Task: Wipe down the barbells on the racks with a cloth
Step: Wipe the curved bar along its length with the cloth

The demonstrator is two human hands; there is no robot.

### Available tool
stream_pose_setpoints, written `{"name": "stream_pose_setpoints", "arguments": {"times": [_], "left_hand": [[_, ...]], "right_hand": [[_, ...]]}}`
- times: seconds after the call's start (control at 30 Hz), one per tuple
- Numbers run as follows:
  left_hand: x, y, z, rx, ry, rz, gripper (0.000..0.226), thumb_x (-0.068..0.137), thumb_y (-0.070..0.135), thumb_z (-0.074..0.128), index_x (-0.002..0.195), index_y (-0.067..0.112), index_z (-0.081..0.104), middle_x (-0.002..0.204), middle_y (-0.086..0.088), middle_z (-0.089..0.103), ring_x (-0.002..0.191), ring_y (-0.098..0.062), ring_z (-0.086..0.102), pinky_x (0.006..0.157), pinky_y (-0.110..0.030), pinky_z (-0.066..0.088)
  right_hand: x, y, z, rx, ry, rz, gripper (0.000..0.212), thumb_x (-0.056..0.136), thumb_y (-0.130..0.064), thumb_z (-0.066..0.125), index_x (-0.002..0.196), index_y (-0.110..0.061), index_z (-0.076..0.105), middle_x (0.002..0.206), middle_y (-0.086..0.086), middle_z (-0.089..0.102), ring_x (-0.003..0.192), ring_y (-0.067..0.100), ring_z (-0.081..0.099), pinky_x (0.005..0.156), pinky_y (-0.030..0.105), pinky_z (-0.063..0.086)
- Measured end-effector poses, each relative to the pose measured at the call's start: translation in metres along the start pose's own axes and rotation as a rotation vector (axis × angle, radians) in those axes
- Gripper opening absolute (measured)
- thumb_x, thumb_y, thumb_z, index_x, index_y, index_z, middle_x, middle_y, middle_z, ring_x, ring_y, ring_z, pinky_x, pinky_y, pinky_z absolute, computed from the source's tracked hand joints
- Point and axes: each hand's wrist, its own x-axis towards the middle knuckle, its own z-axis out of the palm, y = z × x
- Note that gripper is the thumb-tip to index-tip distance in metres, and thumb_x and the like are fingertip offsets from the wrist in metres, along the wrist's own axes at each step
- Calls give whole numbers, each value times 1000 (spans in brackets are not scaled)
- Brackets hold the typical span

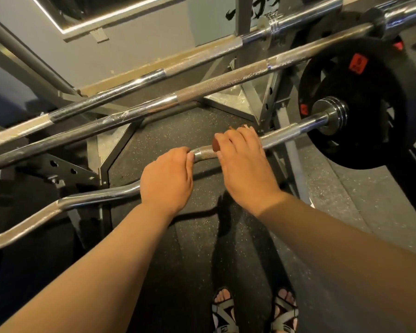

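The curl bar [101,195] lies across the rack at the front, a black weight plate [370,75] on its right end. The left hand [166,179] grips the bar's middle bend, fingers curled fully around it. Just right of it on the bar, the right hand [245,164] holds a brown cloth [217,146], fingers wrapped over cloth and knurling. Two straight barbells [226,80] rest beyond the bar.
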Motion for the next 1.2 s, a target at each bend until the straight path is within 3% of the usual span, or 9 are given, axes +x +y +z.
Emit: {"name": "stream_pose_setpoints", "arguments": {"times": [0.1, 0.27, 0.5, 0.67, 0.8, 0.9, 1.03, 1.13, 1.2], "left_hand": [[-2, 1, -2, -34, -8, -3, 41, 108, 43, 23, 115, 24, 58, 90, 5, 59, 74, -19, 57, 65, -40, 50], [-4, 9, -1, -38, 52, -79, 40, 108, 40, 26, 99, 21, 60, 82, 2, 59, 70, -24, 57, 65, -42, 49], [-4, 23, -2, -84, 51, -187, 37, 109, 38, 27, 84, 24, 50, 76, 5, 51, 73, -24, 54, 85, -45, 47], [-1, 31, -2, -85, 12, -185, 44, 109, 36, 24, 104, 17, 63, 106, -1, 63, 124, -26, 55, 121, -48, 24], [9, 52, 7, -103, 11, -62, 43, 109, 38, 27, 108, 18, 65, 112, -2, 66, 124, -29, 55, 113, -49, 35], [9, 55, 13, -57, 63, -67, 41, 109, 38, 29, 110, 19, 65, 117, -1, 66, 124, -26, 55, 108, -46, 38], [11, 50, 10, -30, 77, -29, 41, 109, 39, 28, 106, 21, 64, 110, 2, 66, 111, -23, 59, 99, -41, 42], [13, 50, 10, -28, 60, -41, 41, 109, 39, 28, 105, 20, 65, 106, 3, 64, 106, -22, 59, 100, -41, 41], [14, 53, 11, -11, 28, -76, 46, 109, 38, 25, 114, 17, 65, 118, -1, 65, 124, -26, 54, 113, -45, 34]], "right_hand": [[-1, 40, -19, -35, -56, -17, 34, 107, -32, 40, 136, -18, 51, 130, 0, 56, 131, 22, 48, 126, 43, 19], [-13, 46, -21, 68, 115, 265, 32, 106, -23, 42, 135, -13, 52, 138, 6, 53, 142, 27, 37, 127, 51, 18], [-11, 26, -10, 78, 9, 84, 29, 101, -12, 56, 129, -18, 53, 131, 1, 53, 136, 24, 40, 127, 48, 18], [-16, 70, -27, 42, 32, 139, 28, 107, -28, 41, 132, -20, 50, 132, -3, 54, 135, 18, 43, 128, 43, 10], [-15, 38, -16, 135, 86, 264, 33, 107, -21, 43, 138, -13, 51, 143, 6, 51, 147, 26, 30, 127, 49, 18], [-15, 19, -5, 151, 37, 104, 32, 103, -12, 53, 135, -13, 52, 139, 6, 52, 145, 27, 31, 126, 49, 20], [-14, 58, -19, 134, -59, -36, 32, 107, -24, 43, 137, -16, 50, 137, 0, 51, 138, 19, 37, 126, 40, 20], [-12, 95, -28, 64, 5, 137, 33, 105, -28, 40, 134, -18, 51, 138, -1, 50, 137, 17, 37, 125, 36, 19], [-10, 96, -28, 81, 99, 290, 35, 106, -24, 36, 135, -11, 51, 142, 6, 48, 142, 23, 33, 126, 38, 18]]}}
